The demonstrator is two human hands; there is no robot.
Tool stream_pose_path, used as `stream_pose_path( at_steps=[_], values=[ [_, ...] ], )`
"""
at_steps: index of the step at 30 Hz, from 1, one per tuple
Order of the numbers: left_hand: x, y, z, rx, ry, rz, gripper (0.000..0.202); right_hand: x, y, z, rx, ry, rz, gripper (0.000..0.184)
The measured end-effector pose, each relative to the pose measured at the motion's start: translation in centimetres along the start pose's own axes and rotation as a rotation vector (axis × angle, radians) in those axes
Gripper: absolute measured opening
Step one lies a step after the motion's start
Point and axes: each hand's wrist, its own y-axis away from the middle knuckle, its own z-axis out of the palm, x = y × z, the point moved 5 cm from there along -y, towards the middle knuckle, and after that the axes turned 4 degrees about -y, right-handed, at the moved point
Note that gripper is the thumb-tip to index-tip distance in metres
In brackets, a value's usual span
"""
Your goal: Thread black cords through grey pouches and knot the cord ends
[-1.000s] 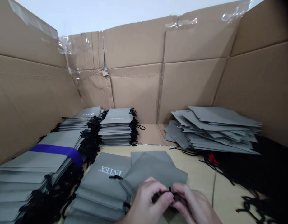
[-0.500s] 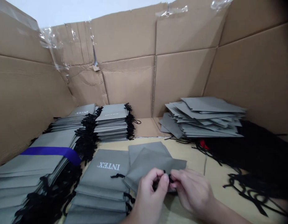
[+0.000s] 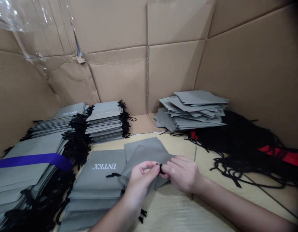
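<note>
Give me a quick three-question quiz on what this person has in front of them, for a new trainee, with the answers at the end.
1. What do the left hand and right hand pinch on the grey pouch?
2. What does the purple band cross? A: stack of grey pouches; B: heap of black cords; C: cardboard wall.
3. True or false: the pile of loose pouches at the back right is neatly squared.

Key: 1 black drawstring; 2 A; 3 false.

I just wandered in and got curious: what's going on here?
A person is working on a grey drawstring pouch with both hands, pinching a black drawstring cord between the left hand and right hand. The pouch overlaps a stack of grey INTEX pouches. More stacked pouches stand behind, and a tangle of loose black cords lies to the right.
</note>
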Motion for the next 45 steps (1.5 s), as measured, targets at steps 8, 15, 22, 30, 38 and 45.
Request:
stream_pose_path(
  at_steps=[8,15,22,30,38,45],
  values=[
    [-0.5,0.5,-1.1,0.049,0.104,-0.151,0.025,0.3,-0.3,0.1,-0.011,-0.205,0.009,0.011],
    [-1.1,0.6,-2.0,0.082,0.118,-0.274,0.030,0.0,-0.9,-0.4,-0.121,-0.479,-0.025,0.012],
    [-1.3,0.6,-1.5,-0.009,0.235,-0.334,0.042,0.1,-1.5,-1.0,-0.109,-0.582,0.065,0.013],
    [-0.3,0.6,-1.3,-0.013,0.151,-0.195,0.033,0.1,-2.0,-1.4,-0.094,-0.520,0.050,0.013],
    [0.1,0.8,-0.3,-0.045,-0.025,-0.144,0.025,-0.6,-1.4,-1.2,0.000,-0.352,-0.037,0.017],
    [-0.3,0.5,-0.5,-0.067,-0.291,-0.049,0.021,-1.7,0.0,-1.5,-0.045,-0.042,-0.484,0.012]
  ],
)
